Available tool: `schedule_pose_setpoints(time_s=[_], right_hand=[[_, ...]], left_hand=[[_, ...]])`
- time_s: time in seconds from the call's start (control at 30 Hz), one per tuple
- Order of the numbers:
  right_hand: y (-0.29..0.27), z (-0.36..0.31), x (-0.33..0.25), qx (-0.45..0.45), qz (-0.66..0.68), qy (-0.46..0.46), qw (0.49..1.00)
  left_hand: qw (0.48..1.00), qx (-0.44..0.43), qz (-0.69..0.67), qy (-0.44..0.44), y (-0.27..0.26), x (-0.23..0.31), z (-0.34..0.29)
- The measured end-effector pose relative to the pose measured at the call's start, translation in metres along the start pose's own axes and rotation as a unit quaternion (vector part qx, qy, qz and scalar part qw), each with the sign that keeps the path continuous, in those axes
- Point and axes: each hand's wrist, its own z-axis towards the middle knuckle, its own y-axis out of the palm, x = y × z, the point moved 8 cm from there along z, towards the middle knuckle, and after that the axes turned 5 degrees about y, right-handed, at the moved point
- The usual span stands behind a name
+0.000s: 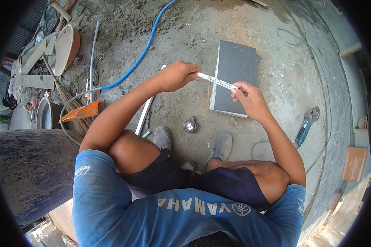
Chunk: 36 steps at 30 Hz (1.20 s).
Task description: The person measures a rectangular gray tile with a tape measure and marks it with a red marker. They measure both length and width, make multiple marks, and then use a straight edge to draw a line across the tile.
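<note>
A slim white stick with dark printed marks point(217, 80) is stretched level between my two hands; its exact kind I cannot make out. My left hand point(178, 75) is closed on its red end, the fingertips pinching it. At the other end, my right hand point(250, 99) pinches it between thumb and fingers. Below and behind the right hand, a dark grey stone-look tile point(237, 68) lies flat on the ground, its pale edge showing. A dark tape measure point(190, 124) rests on the ground between my shoes.
An angle grinder point(306, 127) with its cord lies to the right. Left of my feet is a long white strip point(145, 112). A blue hose point(146, 51) curves across the dirt. Farther left are a broom point(68, 94), an orange piece point(84, 111), a basin point(66, 49) and a large drum point(33, 173).
</note>
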Motion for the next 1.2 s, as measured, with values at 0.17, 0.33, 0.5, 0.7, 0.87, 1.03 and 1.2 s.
schedule_pose_setpoints(time_s=[0.17, 0.33, 0.5, 0.7, 0.87, 1.03, 1.2], right_hand=[[0.002, 0.004, -0.003, 0.001, -0.027, 0.006, 1.0], [-0.001, 0.007, -0.002, 0.002, -0.057, 0.026, 0.998], [-0.005, 0.002, -0.002, 0.01, -0.026, -0.051, 0.998], [0.001, 0.002, 0.007, 0.038, -0.031, -0.088, 0.995], [-0.008, -0.006, 0.0, 0.047, -0.02, -0.095, 0.994], [-0.006, -0.006, 0.002, 0.014, -0.017, -0.06, 0.998], [-0.001, -0.001, 0.003, 0.045, -0.049, -0.119, 0.991]], left_hand=[[0.999, -0.024, 0.002, -0.023, 0.0, 0.001, -0.002], [0.999, -0.044, -0.008, -0.012, 0.008, 0.002, -0.002], [0.996, -0.069, -0.029, -0.054, 0.015, 0.012, 0.007], [0.996, -0.056, -0.023, -0.072, 0.027, -0.001, 0.001], [0.995, -0.038, -0.045, -0.085, 0.028, 0.004, 0.006], [0.996, -0.04, -0.03, -0.067, 0.029, 0.002, 0.009], [0.996, -0.04, -0.027, -0.076, 0.027, 0.008, 0.01]])
